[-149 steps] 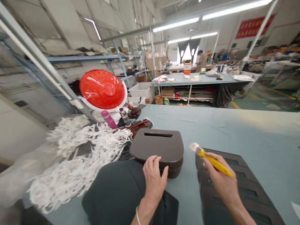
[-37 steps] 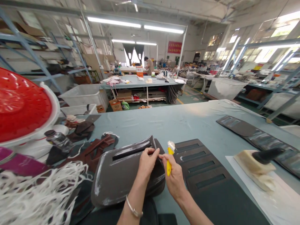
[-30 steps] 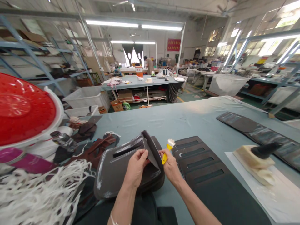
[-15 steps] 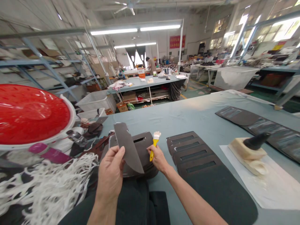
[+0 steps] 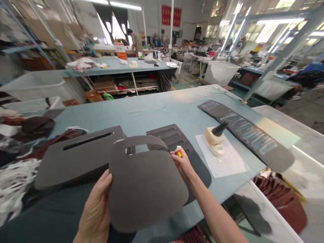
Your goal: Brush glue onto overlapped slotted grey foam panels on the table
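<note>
Newly lifted clear of the dark pile (image 5: 83, 158) at left, a grey slotted panel (image 5: 149, 189) tilts above the near table (image 5: 121, 114), now separate for handling; my left hand (image 5: 95, 206) clasps its left edge, my right hand's (image 5: 181, 161) closed fingers its right, plus a yellow brush (image 5: 179, 154).

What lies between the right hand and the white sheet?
In the head view: beside the right hand, part of the dark slotted panel, then a bare strip of blue table.

Free room over the tabletop (image 5: 121, 114) beyond the held panel (image 5: 149, 185), the cream container (image 5: 211, 137) an obstacle rightward.
</note>
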`<state>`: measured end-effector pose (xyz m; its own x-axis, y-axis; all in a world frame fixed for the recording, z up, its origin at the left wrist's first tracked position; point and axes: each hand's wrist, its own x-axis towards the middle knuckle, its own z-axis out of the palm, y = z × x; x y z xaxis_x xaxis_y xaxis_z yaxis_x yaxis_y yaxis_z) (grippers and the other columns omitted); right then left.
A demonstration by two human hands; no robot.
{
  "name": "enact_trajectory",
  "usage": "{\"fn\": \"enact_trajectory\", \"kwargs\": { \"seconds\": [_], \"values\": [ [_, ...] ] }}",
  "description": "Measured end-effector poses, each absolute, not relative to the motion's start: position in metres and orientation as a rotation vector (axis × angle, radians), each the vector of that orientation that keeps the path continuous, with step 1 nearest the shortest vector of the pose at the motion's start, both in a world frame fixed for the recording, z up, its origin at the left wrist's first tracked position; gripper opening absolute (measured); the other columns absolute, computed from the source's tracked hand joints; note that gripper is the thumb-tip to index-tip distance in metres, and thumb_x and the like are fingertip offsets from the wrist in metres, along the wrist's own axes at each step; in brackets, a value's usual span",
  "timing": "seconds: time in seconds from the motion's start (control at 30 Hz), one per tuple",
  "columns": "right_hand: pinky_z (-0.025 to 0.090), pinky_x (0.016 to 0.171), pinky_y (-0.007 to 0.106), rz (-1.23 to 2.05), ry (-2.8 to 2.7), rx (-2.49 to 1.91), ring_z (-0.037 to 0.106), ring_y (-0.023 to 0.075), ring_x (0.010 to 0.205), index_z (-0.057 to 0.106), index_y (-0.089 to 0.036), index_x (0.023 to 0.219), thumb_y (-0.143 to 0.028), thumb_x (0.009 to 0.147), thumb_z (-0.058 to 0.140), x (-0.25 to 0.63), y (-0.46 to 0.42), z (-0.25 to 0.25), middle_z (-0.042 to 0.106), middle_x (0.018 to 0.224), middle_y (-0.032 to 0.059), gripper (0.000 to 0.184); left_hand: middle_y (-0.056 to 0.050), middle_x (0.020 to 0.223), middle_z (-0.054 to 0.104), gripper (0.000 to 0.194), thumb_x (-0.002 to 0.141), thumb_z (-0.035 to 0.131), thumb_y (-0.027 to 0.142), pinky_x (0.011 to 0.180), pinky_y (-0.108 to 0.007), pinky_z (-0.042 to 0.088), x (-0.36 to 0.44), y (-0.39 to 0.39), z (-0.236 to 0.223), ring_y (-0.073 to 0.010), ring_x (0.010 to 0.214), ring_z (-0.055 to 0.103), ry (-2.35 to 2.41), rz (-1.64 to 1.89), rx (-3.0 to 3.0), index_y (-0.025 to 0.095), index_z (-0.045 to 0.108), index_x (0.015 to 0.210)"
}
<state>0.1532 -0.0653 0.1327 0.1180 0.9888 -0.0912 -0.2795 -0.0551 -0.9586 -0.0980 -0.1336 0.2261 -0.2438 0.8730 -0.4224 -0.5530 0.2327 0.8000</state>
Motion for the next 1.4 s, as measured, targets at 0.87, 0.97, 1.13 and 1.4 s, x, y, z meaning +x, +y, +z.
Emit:
{"fn": "enact_trajectory", "kwargs": {
  "seconds": [0.87,0.97,1.13,1.4],
  "values": [
    [0.026,0.057,0.022,0.312,-1.744,-2.099,0.048,0.0127,0.064,0.051,-0.019,0.088,-0.013,0.08,0.044,0.351,-0.053,-0.006,0.056,0.075,0.0006,0.013,0.001,0.071,0.06,0.051,0.082,0.043,0.047,0.064,-0.034,0.046,0.027,-0.173,0.002,-0.0184,0.063,0.06,1.889,0.741,1.366,0.019,0.045,0.125],
    [0.024,0.057,0.022,0.313,-1.786,-2.105,0.048,0.0121,0.064,0.052,-0.019,0.091,-0.011,0.08,0.044,0.352,-0.052,-0.009,0.056,0.076,0.0008,0.016,-0.002,0.074,0.061,0.049,0.085,0.038,0.043,0.07,-0.034,0.047,0.026,-0.173,0.004,-0.0181,0.069,0.06,1.868,0.73,1.438,0.018,0.049,0.126],
    [0.022,0.056,0.023,0.284,-1.817,-2.106,0.046,0.0114,0.062,0.052,-0.018,0.091,-0.011,0.081,0.047,0.355,-0.049,-0.012,0.056,0.076,0.0009,0.014,-0.004,0.081,0.064,0.049,0.085,0.039,0.044,0.074,-0.034,0.048,0.021,-0.17,0.001,-0.0184,0.074,0.061,1.88,0.721,1.423,0.019,0.054,0.124],
    [0.022,0.056,0.023,0.316,-1.753,-2.14,0.049,0.0122,0.063,0.053,-0.019,0.092,-0.011,0.082,0.047,0.355,-0.046,-0.014,0.058,0.075,0.0007,0.014,-0.004,0.085,0.066,0.049,0.084,0.042,0.047,0.076,-0.035,0.047,0.021,-0.168,0.003,-0.0197,0.077,0.062,1.883,0.636,1.391,0.022,0.055,0.124]
  ]
}}
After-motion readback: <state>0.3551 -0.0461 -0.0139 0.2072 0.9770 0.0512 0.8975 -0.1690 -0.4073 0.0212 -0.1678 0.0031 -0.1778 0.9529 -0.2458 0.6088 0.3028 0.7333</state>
